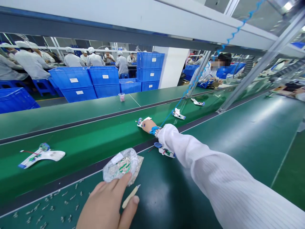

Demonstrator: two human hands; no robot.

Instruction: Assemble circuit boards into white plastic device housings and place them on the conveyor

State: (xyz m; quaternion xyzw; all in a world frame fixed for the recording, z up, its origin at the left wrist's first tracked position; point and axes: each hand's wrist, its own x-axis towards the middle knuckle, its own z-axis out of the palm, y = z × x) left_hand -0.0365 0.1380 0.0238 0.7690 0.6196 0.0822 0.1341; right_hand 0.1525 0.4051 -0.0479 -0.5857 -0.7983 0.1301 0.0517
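Note:
My right hand [149, 125], a blue strap round its wrist, reaches over the green conveyor belt [95, 130]. Its fingers are closed on a white plastic housing [140, 122] with a blue end piece. My left hand [107, 203] is above the table in front, fingers stretched and thumb apart. Its fingertips are at a clear plastic bag [121, 165] of small pale parts with some green strips. Between thumb and forefinger lies a cream, pen-like tool [130, 196] with a pointed tip. Another white housing [166, 152] with a circuit board lies beneath my right forearm, partly hidden.
More housings lie on the belt, one at left [43, 155], two farther right [178, 114]. Small metal parts [45, 206] are scattered at front left. A small cup [122, 97] stands beyond the belt. A blue coiled cord [190, 84] and a metal post [252, 63] rise at right.

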